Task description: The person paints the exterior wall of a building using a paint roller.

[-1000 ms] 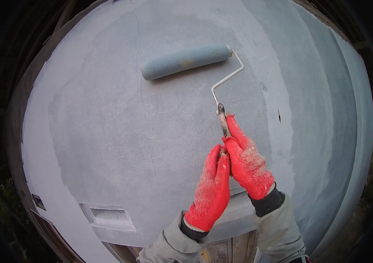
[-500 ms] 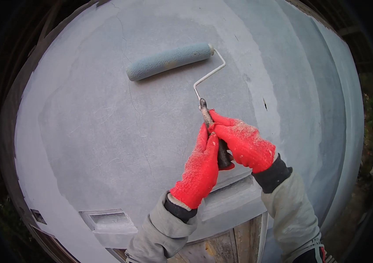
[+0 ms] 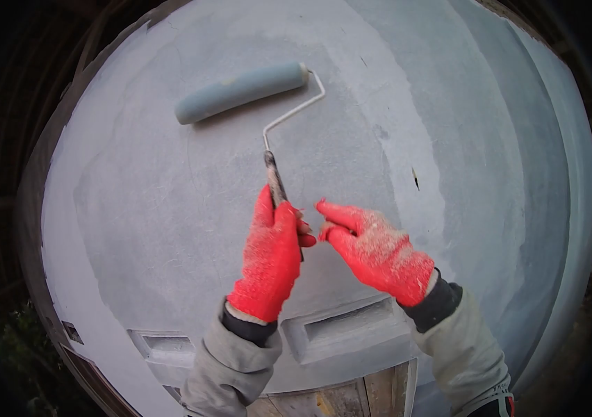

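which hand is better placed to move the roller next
Left, I'd judge: the left hand is closed around the handle of the roller, while the right hand is off the handle, visibly holding nothing.

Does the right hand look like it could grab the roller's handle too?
Probably yes: the right hand looks empty and is near the handle. The left hand covers its lower part, but the upper part is uncovered.
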`<state>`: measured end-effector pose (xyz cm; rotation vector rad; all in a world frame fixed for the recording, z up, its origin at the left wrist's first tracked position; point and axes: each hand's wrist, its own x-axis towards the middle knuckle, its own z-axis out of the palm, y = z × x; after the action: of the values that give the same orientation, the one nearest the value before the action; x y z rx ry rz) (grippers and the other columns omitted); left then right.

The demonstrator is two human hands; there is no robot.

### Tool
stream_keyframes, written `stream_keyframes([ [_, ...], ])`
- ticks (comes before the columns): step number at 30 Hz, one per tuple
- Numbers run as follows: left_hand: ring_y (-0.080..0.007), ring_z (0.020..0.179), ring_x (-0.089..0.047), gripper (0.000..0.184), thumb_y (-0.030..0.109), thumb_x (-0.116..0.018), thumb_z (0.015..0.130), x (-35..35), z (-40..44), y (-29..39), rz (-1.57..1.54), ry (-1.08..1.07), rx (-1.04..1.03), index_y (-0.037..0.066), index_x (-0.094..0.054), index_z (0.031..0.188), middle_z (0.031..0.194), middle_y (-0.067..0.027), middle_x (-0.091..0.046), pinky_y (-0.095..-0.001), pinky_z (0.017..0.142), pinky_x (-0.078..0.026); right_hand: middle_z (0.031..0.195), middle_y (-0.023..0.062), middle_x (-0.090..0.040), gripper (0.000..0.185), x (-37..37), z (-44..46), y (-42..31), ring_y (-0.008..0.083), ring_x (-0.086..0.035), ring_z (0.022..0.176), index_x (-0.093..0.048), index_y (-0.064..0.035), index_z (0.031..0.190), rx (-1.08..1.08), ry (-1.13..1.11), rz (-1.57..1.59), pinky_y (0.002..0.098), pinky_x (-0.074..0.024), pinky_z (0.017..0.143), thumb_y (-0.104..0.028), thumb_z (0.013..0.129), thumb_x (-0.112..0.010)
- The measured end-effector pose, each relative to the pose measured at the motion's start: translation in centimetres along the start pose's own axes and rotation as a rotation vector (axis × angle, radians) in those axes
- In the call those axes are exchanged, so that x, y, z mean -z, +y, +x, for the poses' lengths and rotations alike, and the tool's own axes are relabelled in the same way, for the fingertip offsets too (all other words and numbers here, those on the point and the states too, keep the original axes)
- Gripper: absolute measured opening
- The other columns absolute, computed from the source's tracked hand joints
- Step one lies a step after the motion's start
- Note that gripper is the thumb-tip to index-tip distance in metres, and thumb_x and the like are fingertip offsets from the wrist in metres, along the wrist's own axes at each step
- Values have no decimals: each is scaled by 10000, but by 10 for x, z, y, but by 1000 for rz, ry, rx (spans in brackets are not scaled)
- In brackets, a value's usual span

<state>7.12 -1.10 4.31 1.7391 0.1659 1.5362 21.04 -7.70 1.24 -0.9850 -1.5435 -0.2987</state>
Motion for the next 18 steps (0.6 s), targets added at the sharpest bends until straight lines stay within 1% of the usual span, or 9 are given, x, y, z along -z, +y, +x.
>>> stream_keyframes([
  [3,-92,642,-512,444,209,-491,1000,-11,33,8,125,102,-24,87,-415,1421,839,-28,-536,-245,530,-477,1060,186,-670,353,17,-24,27,342,-636,970,-584,5,1244,-98,-134,190,363,-492,876,-138,928,-522],
  [4,-86,633,-493,442,217,-494,1000,-15,51,12,157,122,-59,94,-420,1418,820,-21,-524,-237,524,-464,1027,163,-685,361,21,-29,46,295,-652,935,-570,22,1262,-30,-144,148,337,-494,854,-126,938,-512],
  [5,-79,624,-474,439,225,-497,1000,-27,68,25,188,144,-117,100,-424,1416,801,-14,-511,-228,517,-450,1027,163,-685,361,37,-32,54,295,-652,935,-570,22,1262,-7,-143,155,337,-494,854,-126,938,-512],
  [7,-76,621,-459,440,238,-500,1000,-40,105,44,258,187,-214,120,-421,1417,776,-3,-489,-233,515,-440,1034,136,-692,376,60,-41,59,250,-654,946,-556,23,1290,-268,-281,268,323,-494,853,-117,944,-511],
  [9,-75,613,-445,430,240,-494,1002,-44,140,62,309,235,-260,159,-422,1418,757,5,-469,-236,520,-430,1032,128,-693,387,71,-57,69,240,-653,953,-546,21,1304,-268,-307,267,318,-493,860,-111,942,-518],
  [11,-75,610,-435,415,234,-488,1004,-43,171,77,299,183,-258,197,-431,1414,747,6,-454,-233,526,-418,1030,120,-693,400,79,-69,81,230,-652,961,-536,20,1319,-276,-336,268,314,-492,866,-105,940,-525],
  [12,-76,612,-430,426,232,-479,1007,-47,177,86,228,188,-227,213,-420,1428,743,4,-451,-230,524,-409,1024,124,-691,405,83,-75,84,230,-649,964,-534,19,1322,-274,-336,253,311,-490,876,-95,934,-533],
  [15,-76,607,-427,446,245,-468,1012,-48,178,87,313,232,-199,216,-397,1451,749,0,-452,-232,521,-407,1037,141,-685,408,97,-86,98,227,-649,970,-534,19,1322,-308,-359,289,304,-493,878,-75,925,-547],
  [18,-77,550,-398,466,271,-448,1022,-40,136,65,587,296,-197,233,-368,1480,696,10,-448,-231,488,-395,1051,144,-684,403,101,-98,112,229,-653,964,-539,16,1320,-410,-430,382,299,-499,863,-79,928,-551],
])
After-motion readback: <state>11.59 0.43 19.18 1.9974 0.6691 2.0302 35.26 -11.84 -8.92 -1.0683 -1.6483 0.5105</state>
